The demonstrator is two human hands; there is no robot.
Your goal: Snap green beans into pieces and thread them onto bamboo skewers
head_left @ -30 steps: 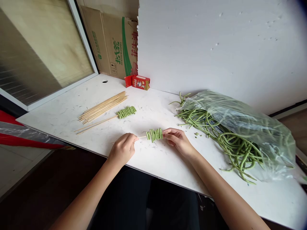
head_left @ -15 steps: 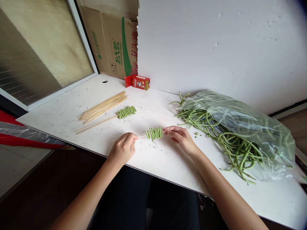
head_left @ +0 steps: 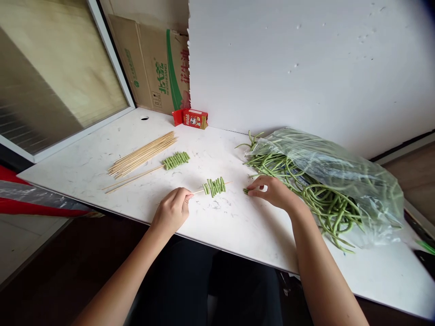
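My left hand (head_left: 172,209) is closed around the near end of a bamboo skewer (head_left: 197,192). Short cut green bean pieces (head_left: 215,186) are threaded crosswise in a row along it, and its bare tip pokes out on the right. My right hand (head_left: 273,192) is low over the table to the right of that tip, thumb and fingertips pinching a short piece of green bean (head_left: 245,191). Farther back on the table lies another skewer of bean pieces (head_left: 176,160), touched by neither hand.
A bundle of bare bamboo skewers (head_left: 142,155) lies at the left. On the right, long green beans (head_left: 335,210) spill from a clear plastic bag (head_left: 340,160). A small red box (head_left: 195,118) stands by the white wall panel (head_left: 278,63), near a cardboard carton (head_left: 152,68).
My right hand has left the skewer's tip and moved right, down to a bean piece at the table. My left hand keeps its hold on the skewer. The view has shifted slightly.
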